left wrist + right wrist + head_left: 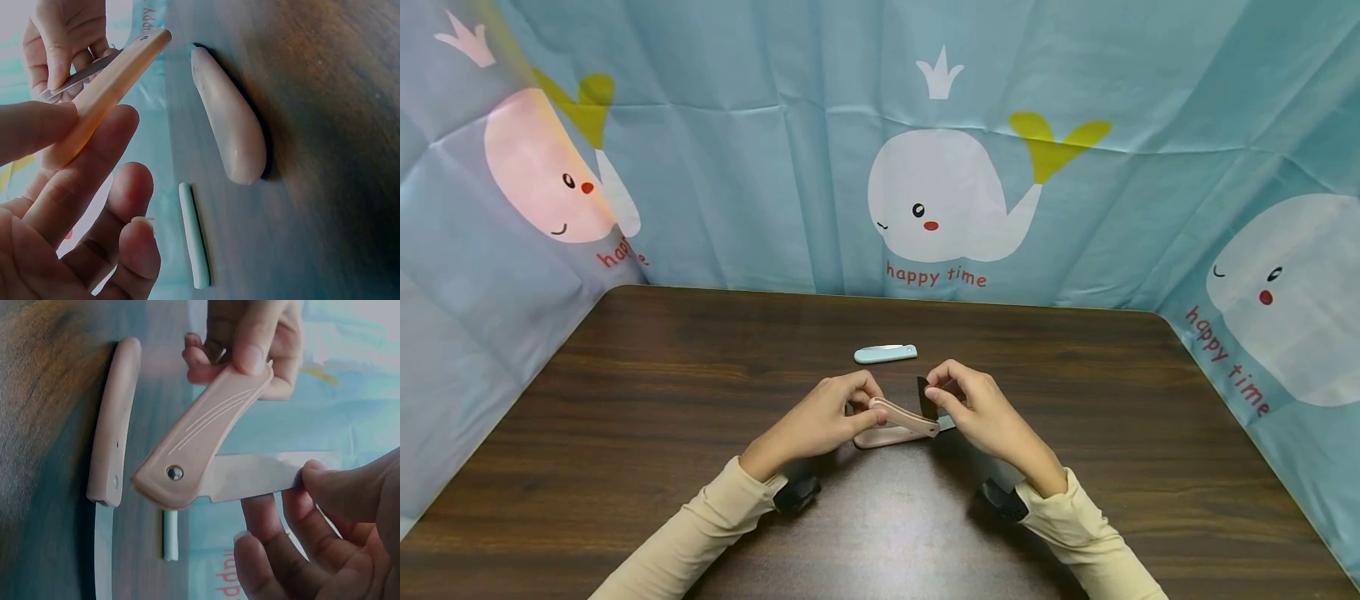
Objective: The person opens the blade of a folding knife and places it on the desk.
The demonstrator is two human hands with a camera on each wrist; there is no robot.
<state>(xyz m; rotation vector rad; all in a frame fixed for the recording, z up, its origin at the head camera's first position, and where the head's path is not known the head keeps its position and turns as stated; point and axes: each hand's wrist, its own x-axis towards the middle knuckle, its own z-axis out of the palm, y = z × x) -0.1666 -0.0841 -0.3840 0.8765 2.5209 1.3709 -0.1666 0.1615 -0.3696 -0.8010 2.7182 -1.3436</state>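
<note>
Above the table, my left hand (827,417) grips the pink handle of a folding knife (200,434) at its rounded end, between thumb and fingers. My right hand (981,417) pinches the knife's blade (256,475), thumb on one face and fingertips on the other. The blade is partly swung out, at an angle to the handle. A metal pivot shows at the handle's other end. Just below the hands, a second pink-handled knife (880,437) lies on the table, its blade (104,550) pointing right and partly hidden by the right hand in the head view.
Behind the hands lies a light blue folding knife (886,355), folded. All of this is on a dark wood-grain table (737,350). A blue curtain (715,183) with whale prints hangs along the table's back and sides. Each wrist wears a black camera (797,493).
</note>
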